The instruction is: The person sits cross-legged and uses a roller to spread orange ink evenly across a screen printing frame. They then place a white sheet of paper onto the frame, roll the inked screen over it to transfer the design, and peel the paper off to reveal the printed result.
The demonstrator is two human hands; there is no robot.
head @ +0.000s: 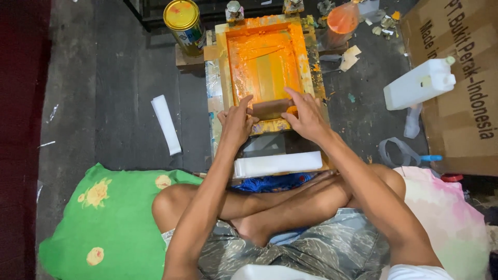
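I see both hands, left (237,122) and right (307,116), gripping a brown squeegee (272,108) at the near edge of an orange-inked screen frame (264,62); its blade is hidden. A yellow-lidded can (184,21) stands at the frame's far left corner, contents unseen.

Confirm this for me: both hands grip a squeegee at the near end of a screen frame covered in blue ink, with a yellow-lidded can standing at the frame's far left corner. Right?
Not quite: the ink is orange, not blue, as the head view shows. The left hand and right hand do grip the squeegee at the near end of the screen frame, and the yellow-lidded can stands at its far left corner.
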